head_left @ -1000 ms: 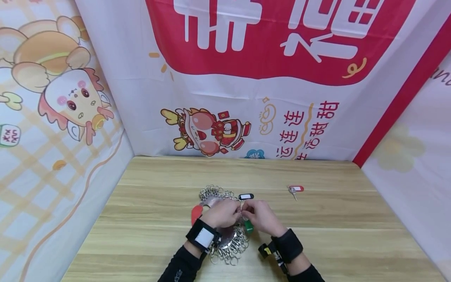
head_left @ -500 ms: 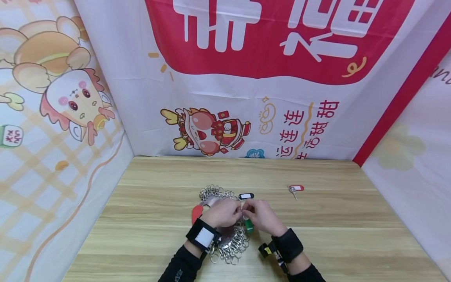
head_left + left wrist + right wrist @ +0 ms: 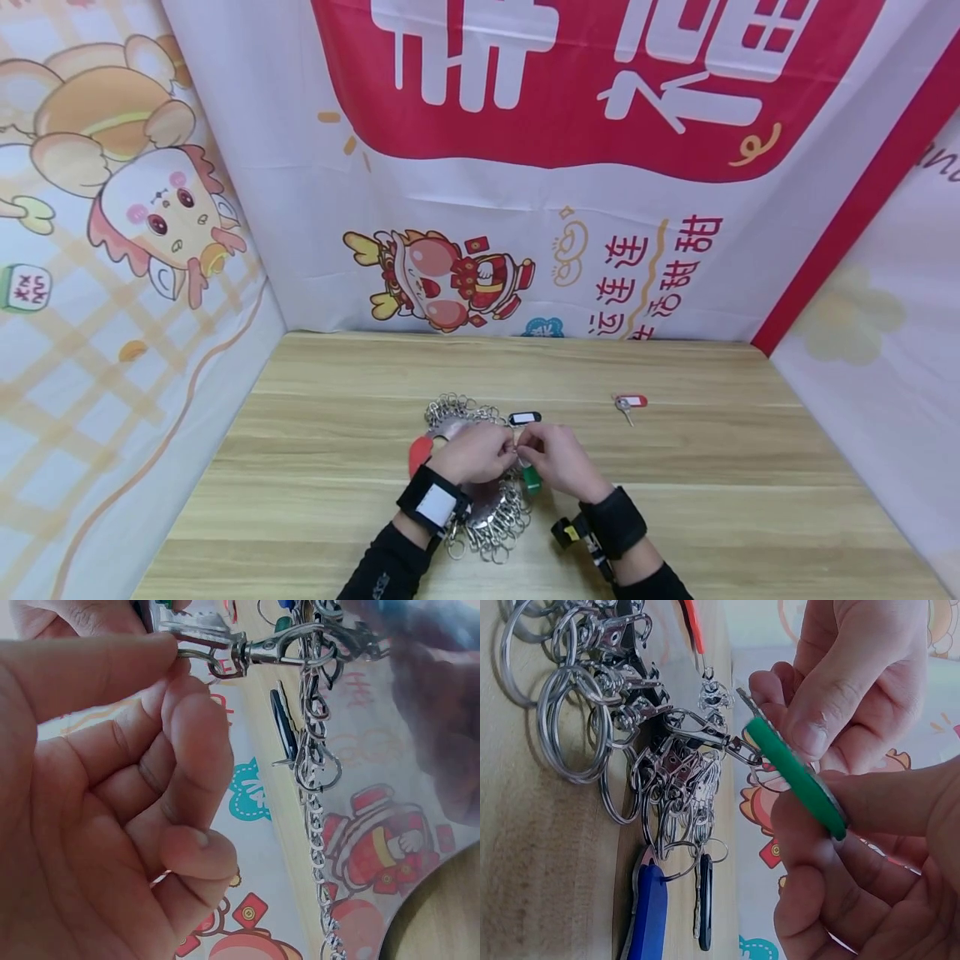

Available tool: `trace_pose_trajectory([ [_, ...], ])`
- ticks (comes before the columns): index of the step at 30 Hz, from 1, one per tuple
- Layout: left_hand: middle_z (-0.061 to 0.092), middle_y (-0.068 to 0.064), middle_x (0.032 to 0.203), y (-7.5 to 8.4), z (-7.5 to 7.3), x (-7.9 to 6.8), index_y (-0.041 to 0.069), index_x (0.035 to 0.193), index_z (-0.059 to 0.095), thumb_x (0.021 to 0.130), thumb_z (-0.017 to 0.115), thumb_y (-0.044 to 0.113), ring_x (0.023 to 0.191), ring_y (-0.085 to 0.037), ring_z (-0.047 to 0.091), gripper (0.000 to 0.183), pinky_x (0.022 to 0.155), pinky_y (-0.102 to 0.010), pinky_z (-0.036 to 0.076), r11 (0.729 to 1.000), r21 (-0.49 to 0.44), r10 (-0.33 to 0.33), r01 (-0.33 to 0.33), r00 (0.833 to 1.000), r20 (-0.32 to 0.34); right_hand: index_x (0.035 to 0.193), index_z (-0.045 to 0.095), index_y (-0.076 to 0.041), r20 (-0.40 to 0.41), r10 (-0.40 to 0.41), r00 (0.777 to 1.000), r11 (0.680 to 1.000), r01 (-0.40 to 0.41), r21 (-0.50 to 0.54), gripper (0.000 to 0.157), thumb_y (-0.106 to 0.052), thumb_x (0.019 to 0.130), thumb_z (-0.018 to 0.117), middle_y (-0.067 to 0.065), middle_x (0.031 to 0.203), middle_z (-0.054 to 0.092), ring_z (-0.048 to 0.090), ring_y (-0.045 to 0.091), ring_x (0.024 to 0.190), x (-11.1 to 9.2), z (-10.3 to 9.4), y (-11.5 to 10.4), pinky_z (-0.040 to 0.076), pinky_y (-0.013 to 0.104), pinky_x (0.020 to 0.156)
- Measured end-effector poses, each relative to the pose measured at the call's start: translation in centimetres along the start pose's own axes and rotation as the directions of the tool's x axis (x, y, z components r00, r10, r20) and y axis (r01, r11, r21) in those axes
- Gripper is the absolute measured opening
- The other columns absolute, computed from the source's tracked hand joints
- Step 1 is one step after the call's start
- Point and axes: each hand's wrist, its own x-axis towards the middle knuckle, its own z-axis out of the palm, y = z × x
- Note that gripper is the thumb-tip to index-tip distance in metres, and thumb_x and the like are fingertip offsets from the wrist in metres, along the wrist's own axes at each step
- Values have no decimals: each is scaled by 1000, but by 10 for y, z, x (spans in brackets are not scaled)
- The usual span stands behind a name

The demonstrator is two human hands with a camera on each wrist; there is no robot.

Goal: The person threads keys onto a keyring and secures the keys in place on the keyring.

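Observation:
A round metal plate (image 3: 483, 500) lies on the table, ringed with swivel snap hooks (image 3: 697, 731) and split rings (image 3: 574, 739). My left hand (image 3: 472, 454) reaches over the plate; in the left wrist view its thumb and forefinger pinch a ring (image 3: 199, 660) hanging from one snap hook (image 3: 285, 649). From the right, my right hand (image 3: 555, 458) meets it. In the right wrist view, that hand's thumb and forefinger pinch a green key tag (image 3: 799, 776) with a silver key (image 3: 751, 701) alongside. Fingers hide part of the ring joint.
A black key tag (image 3: 524, 417) sits beyond the hands at the plate's edge. A blue tag (image 3: 646, 915) hangs from another ring. A red key tag (image 3: 632, 401) with a key (image 3: 624, 408) lies apart at the back right. Red piece (image 3: 418, 454) shows left of the plate.
Both hands stay at the same place over the plate's right edge. The green tag shifts very slightly; otherwise nothing visibly moves.

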Motion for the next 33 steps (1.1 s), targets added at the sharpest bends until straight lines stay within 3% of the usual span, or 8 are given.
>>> trace_pose_trajectory([
  [16, 52, 6, 67, 0, -2, -1, 19, 75, 54, 90, 62, 21, 56, -7, 50, 17, 52, -23, 42, 1000, -4, -4, 4, 1000, -1, 84, 64, -13, 18, -2, 1000, 1000, 1, 13, 9, -5, 87, 65, -2, 76, 63, 55, 7, 65, 0, 0, 0, 47, 24, 58],
  [27, 51, 7, 64, 0, -3, -3, 19, 72, 54, 89, 61, 18, 54, -7, 49, 18, 52, -22, 40, 1000, -2, 16, -16, 1000, -2, 83, 64, -15, 5, 18, 1000, 1000, -18, 13, 10, -6, 87, 65, -6, 77, 62, 54, 7, 65, 0, 1, -2, 46, 24, 56],
  [33, 48, 7, 62, -1, -2, -3, 18, 70, 51, 86, 63, 15, 55, -7, 47, 21, 52, -22, 39, 998, 48, 28, -27, 999, -16, 83, 64, -11, 9, 6, 1000, 1000, -6, -2, 5, -9, 86, 67, -6, 75, 61, 55, 6, 65, 1, 11, -3, 48, 22, 58],
])
